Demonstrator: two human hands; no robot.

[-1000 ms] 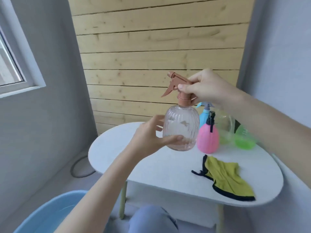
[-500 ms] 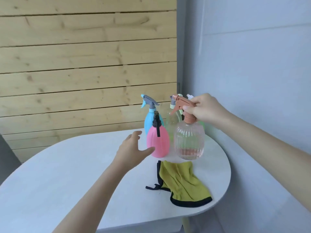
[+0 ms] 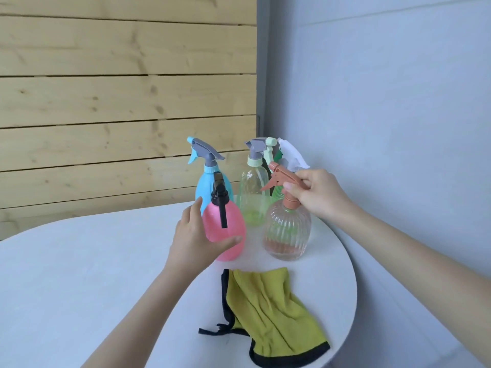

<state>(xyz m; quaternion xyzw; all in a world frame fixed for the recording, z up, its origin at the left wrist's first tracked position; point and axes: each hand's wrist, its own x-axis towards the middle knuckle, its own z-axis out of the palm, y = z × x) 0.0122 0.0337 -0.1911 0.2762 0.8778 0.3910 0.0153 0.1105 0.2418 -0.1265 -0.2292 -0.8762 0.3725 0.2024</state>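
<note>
right hand [image 3: 318, 195]: fingers curled on the rear of the brown spray head [image 3: 281, 177] of the clear ribbed bottle [image 3: 288, 229], holding it from the right
left hand [image 3: 191, 235]: wrapped round the pink bottle [image 3: 233, 224], thumb across its lower front, fingers behind its left side
clear ribbed bottle, place: on the white table [image 3: 79, 274], near the far right edge, just right of the pink bottle, apart from it
clear ribbed bottle, axis: long axis vertical, upright; cannot tell if the base fully rests on the table
clear ribbed bottle, pointing: nozzle aims to picture-left, trigger lever slants down-left
pink bottle, axis: upright, black pump on top, black strip down the front
behind: blue bottle [image 3: 206, 187] and pale green bottle [image 3: 252, 192], both upright, nozzles to picture-left; a white sprayer [image 3: 292, 152] further back, its bottle mostly hidden
yellow cloth [image 3: 271, 314]: black-edged, crumpled flat on the table, nearer the camera than both bottles
</note>
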